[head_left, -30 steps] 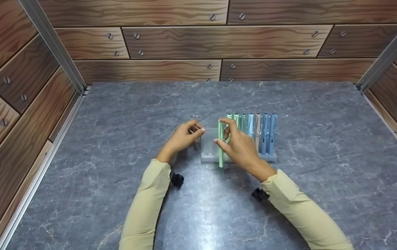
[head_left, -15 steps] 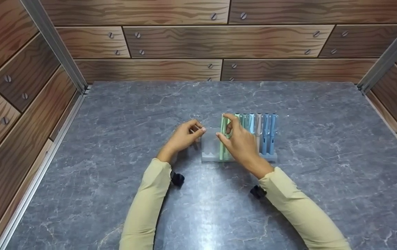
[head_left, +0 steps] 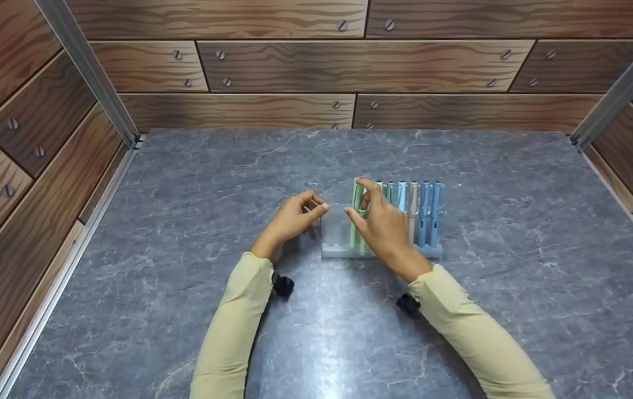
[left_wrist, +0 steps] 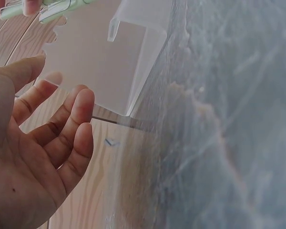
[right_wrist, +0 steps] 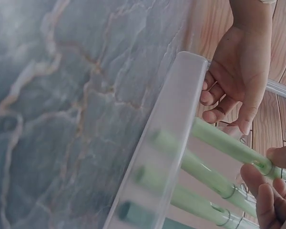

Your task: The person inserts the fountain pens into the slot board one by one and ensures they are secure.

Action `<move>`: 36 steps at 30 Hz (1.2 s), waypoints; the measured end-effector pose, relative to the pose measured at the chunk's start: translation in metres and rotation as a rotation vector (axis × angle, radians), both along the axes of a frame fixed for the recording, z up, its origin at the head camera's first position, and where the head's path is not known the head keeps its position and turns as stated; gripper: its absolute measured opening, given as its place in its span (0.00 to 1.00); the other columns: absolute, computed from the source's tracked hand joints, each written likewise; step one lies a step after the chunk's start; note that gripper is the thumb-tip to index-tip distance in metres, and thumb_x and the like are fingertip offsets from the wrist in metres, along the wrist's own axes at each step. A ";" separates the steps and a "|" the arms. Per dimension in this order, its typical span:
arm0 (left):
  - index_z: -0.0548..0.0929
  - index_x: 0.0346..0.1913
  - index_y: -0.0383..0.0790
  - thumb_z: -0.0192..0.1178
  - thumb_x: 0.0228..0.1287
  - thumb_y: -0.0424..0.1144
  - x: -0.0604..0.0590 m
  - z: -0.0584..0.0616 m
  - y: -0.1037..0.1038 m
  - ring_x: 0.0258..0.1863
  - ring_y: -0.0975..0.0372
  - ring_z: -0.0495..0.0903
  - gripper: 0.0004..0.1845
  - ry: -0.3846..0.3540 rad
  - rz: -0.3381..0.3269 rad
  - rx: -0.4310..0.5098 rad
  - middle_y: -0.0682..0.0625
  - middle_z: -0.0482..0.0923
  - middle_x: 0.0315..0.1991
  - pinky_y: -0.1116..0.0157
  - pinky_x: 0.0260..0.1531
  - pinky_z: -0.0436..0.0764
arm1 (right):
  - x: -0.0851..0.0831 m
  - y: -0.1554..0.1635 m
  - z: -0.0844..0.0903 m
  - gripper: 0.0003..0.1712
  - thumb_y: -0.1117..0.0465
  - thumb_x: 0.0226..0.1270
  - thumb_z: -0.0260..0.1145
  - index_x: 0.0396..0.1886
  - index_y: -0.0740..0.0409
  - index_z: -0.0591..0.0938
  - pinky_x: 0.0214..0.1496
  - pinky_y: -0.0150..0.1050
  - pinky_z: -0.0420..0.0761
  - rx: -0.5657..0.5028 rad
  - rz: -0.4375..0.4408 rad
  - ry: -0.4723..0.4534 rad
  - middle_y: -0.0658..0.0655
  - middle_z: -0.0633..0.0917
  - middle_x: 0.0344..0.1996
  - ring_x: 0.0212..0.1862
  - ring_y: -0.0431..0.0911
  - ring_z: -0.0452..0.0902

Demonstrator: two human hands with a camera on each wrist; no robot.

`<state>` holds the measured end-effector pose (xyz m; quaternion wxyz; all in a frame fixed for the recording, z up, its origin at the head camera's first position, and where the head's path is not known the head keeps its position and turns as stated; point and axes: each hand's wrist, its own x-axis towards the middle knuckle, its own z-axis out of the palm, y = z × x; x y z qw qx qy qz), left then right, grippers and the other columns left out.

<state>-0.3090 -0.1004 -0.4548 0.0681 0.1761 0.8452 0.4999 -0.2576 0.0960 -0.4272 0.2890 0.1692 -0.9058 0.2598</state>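
Observation:
A translucent pen stand (head_left: 337,252) stands mid-table, a row of upright pens filling its right part. At its left edge my left hand (head_left: 293,216) pinches the panel (left_wrist: 97,57) between thumb and index finger, the other fingers loosely bent. My right hand (head_left: 385,227) holds the leftmost light green pen (head_left: 354,221) near its cap, thumb on one side and fingers on the other. In the right wrist view, that pen (right_wrist: 229,143) slants down to the stand's base lip (right_wrist: 181,90). Two more green pens (right_wrist: 207,176) sit beside it, partly hidden by my right hand in the head view.
To the right in the stand are a light blue pen (head_left: 401,194), a grey-brown pen (head_left: 412,205) and two blue pens (head_left: 428,216). The grey marbled table (head_left: 183,194) meets wood-patterned walls (head_left: 360,66) at the back and sides.
My right hand has moved the light green pen from in front of the stand back and slightly right, into line with the other pens. My left hand has stayed at the stand's edge.

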 end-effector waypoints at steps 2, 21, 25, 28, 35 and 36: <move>0.80 0.46 0.41 0.57 0.70 0.48 0.000 0.000 0.000 0.31 0.51 0.83 0.13 0.004 -0.002 0.001 0.43 0.84 0.40 0.67 0.25 0.78 | -0.001 0.000 -0.001 0.34 0.56 0.58 0.73 0.60 0.53 0.66 0.18 0.38 0.69 0.009 -0.003 0.013 0.55 0.80 0.28 0.18 0.44 0.69; 0.79 0.47 0.40 0.57 0.70 0.48 -0.001 0.000 -0.001 0.33 0.48 0.84 0.14 -0.004 -0.024 -0.001 0.40 0.84 0.41 0.67 0.25 0.78 | -0.004 -0.001 -0.011 0.35 0.58 0.56 0.74 0.60 0.55 0.68 0.21 0.39 0.73 0.008 0.028 -0.069 0.55 0.80 0.27 0.21 0.46 0.72; 0.79 0.47 0.41 0.57 0.69 0.49 0.000 0.001 -0.002 0.33 0.49 0.84 0.15 -0.009 -0.020 -0.004 0.41 0.83 0.41 0.66 0.26 0.79 | -0.004 0.000 -0.011 0.35 0.58 0.56 0.74 0.60 0.55 0.68 0.21 0.39 0.73 0.024 0.023 -0.085 0.55 0.80 0.26 0.21 0.46 0.72; 0.79 0.47 0.41 0.57 0.69 0.49 0.000 0.001 -0.001 0.33 0.49 0.84 0.15 -0.007 -0.017 -0.007 0.41 0.84 0.41 0.66 0.26 0.79 | -0.004 -0.001 -0.010 0.35 0.58 0.56 0.74 0.61 0.55 0.68 0.20 0.38 0.72 0.036 0.021 -0.092 0.55 0.80 0.26 0.21 0.45 0.72; 0.80 0.47 0.41 0.57 0.69 0.48 0.000 0.001 -0.001 0.33 0.49 0.84 0.14 0.000 -0.018 0.000 0.41 0.83 0.41 0.66 0.26 0.79 | -0.004 0.000 -0.009 0.36 0.57 0.57 0.73 0.64 0.56 0.68 0.20 0.38 0.71 0.055 0.012 -0.102 0.55 0.80 0.27 0.20 0.45 0.71; 0.80 0.47 0.41 0.57 0.70 0.48 0.000 0.000 -0.001 0.33 0.49 0.84 0.14 0.003 -0.020 -0.001 0.41 0.83 0.41 0.66 0.26 0.79 | -0.004 0.001 -0.009 0.36 0.57 0.58 0.73 0.64 0.56 0.68 0.20 0.38 0.70 0.056 0.015 -0.103 0.55 0.80 0.28 0.20 0.44 0.70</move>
